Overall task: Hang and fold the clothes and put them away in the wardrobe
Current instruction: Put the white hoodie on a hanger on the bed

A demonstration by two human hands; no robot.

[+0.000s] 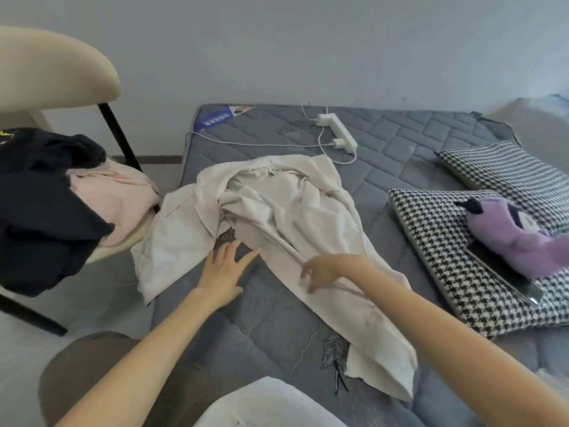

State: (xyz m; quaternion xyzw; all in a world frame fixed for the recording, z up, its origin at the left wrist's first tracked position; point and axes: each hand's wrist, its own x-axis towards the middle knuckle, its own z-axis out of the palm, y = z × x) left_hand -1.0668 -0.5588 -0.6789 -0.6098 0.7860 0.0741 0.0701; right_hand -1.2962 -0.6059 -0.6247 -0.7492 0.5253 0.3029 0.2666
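On the chair (55,69) at my left, dark clothes (40,211) and a pink garment (117,195) are waiting. The cream garment (277,204) is lying crumpled on the mattress (400,143). My left hand (229,269) is resting flat beside it, fingers straight and spread, tips at the cloth's edge. My right hand (320,272) is hovering over its long strip, fingers loosely curled; whether they are pinching it I cannot tell. I judge I am laying it out for folding; next it needs pulling flat.

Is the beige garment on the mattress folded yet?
Not folded: the garment lies rumpled and spread across the mattress.
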